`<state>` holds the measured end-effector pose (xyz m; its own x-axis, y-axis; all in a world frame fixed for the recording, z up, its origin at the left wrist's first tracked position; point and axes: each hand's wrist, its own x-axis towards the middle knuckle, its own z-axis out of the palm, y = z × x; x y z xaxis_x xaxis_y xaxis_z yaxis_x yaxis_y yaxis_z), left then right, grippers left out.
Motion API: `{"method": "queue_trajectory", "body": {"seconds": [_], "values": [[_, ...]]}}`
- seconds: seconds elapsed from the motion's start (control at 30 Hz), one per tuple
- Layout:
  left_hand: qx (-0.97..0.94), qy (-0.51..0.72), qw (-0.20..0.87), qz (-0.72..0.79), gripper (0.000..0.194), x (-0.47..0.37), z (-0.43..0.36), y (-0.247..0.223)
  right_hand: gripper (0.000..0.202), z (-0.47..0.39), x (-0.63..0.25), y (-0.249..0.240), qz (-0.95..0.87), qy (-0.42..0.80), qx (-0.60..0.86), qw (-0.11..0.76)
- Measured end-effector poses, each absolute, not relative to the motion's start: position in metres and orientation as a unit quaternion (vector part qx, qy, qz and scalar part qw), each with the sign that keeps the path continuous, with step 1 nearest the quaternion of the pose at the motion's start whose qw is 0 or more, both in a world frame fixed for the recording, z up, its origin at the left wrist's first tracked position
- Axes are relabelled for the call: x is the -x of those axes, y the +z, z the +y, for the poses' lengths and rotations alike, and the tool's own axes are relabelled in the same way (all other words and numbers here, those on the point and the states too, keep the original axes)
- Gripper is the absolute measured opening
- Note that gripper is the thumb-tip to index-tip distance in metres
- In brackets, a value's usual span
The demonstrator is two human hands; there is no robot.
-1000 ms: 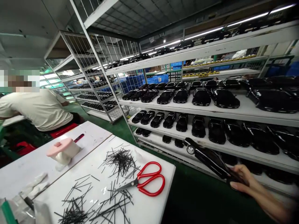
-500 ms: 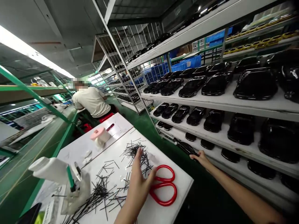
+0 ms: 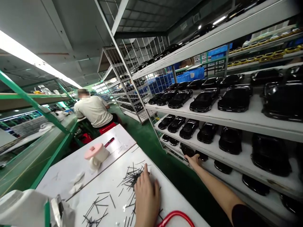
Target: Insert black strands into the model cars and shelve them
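My right hand [image 3: 194, 161] reaches to a lower shelf of the rack and grips the near end of a glossy black model car [image 3: 186, 149], partly hidden by my fingers and its neighbours. My left hand [image 3: 147, 198] is over the white table [image 3: 118, 154], fingers stretched forward and thumb apart. It holds nothing that I can see. Just beyond its fingertips lies a heap of thin black strips [image 3: 133, 177], with more strips scattered to the left. Red-handled scissors [image 3: 176, 215] lie beside my left wrist, cut off by the frame edge.
A rack of white shelves [image 3: 227, 117] with rows of black model cars stands to the right. Farther up the table are a pink-lidded tissue roll [image 3: 97, 154] and a dark red tool [image 3: 109, 142]. A white bottle [image 3: 21, 206] stands left. A co-worker [image 3: 93, 110] sits ahead.
My right hand has moved the model car in to the lower shelf, among other cars. My left hand has dropped lower and turned, its fingers now close to the strips. The view has shifted.
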<state>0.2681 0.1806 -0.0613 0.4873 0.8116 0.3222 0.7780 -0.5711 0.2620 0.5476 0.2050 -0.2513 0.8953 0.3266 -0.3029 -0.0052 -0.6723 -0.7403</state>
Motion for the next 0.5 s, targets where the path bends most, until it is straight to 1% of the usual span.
{"method": "queue_trajectory", "body": {"seconds": [0.1,0.2,0.33,0.5], "values": [[-0.847,0.242,-0.027,0.472,0.051,-0.275,0.176,-0.07,0.037,0.238,-0.556,-0.269,-0.009,0.224,0.899,0.377],[-0.841,0.246,-0.06,0.478,0.05,-0.279,0.173,-0.075,0.038,0.263,-0.565,-0.289,0.042,0.218,0.903,0.368],[-0.849,0.242,-0.074,0.463,0.049,-0.277,0.174,-0.079,0.039,0.282,-0.57,-0.314,0.078,0.205,0.908,0.358],[-0.847,0.226,-0.046,0.479,0.047,-0.279,0.168,-0.072,0.041,0.3,-0.577,-0.331,0.108,0.221,0.904,0.349]]}}
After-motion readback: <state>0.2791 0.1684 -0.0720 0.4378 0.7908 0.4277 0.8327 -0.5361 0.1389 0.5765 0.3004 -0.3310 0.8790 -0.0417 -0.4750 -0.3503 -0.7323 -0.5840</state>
